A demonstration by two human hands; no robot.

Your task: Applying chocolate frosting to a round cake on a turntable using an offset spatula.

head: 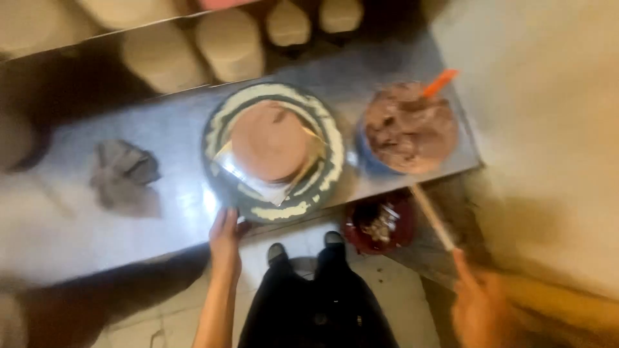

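Note:
A round brown cake sits on a square board on a round turntable smeared with pale cream, on a steel counter. My left hand grips the near left rim of the turntable. My right hand, blurred at the lower right, holds a long thin spatula whose blade points up toward a blue bowl of brown chocolate cream. An orange-handled tool stands in that cream.
A crumpled grey cloth lies on the counter's left part. A dark red bowl with brown scraps sits lower, right of the turntable. Pale round containers line the back. My dark trousers and shoes are below the counter edge.

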